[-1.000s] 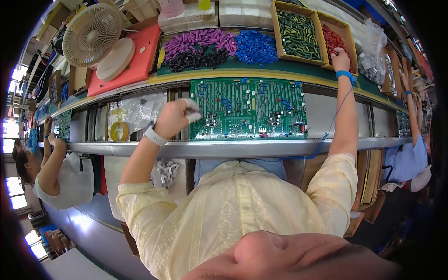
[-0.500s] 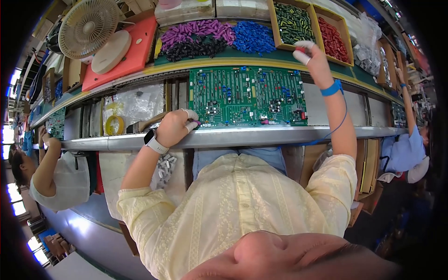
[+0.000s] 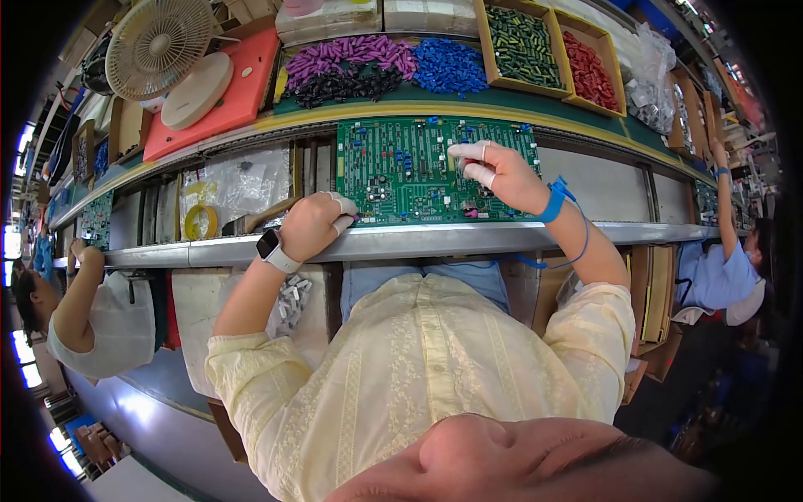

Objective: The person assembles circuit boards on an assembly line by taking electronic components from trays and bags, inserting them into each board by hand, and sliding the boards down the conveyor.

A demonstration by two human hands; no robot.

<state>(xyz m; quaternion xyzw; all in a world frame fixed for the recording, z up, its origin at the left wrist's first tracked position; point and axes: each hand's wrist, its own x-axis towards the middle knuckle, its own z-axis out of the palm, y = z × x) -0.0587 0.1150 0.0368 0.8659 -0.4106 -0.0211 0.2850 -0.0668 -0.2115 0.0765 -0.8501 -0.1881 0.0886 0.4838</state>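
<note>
A green circuit board (image 3: 410,197), dense with small parts, lies across the metal rails in front of me. My left hand (image 3: 316,224), with white finger covers and a watch on its wrist, is closed at the board's near left corner. Its fingertips pinch at a small purple component (image 3: 356,217). Over the middle of the board is my right hand (image 3: 502,174), also in white finger covers, with a blue strap (image 3: 555,199) on its wrist. Thumb and forefinger curl toward each other close above the board; what they hold is hidden.
Behind the board lie heaps of purple (image 3: 351,57), black (image 3: 347,86) and blue components (image 3: 450,65). Boxes of green (image 3: 523,46) and red components (image 3: 590,71) stand to their right. A fan (image 3: 159,46) is far left. A yellow tape roll (image 3: 201,222) and a brush (image 3: 259,219) lie left. Co-workers sit at both sides.
My right hand has come from the component boxes, where red showed between its fingers, down and left to the board's middle. My left hand has stayed at the corner.
</note>
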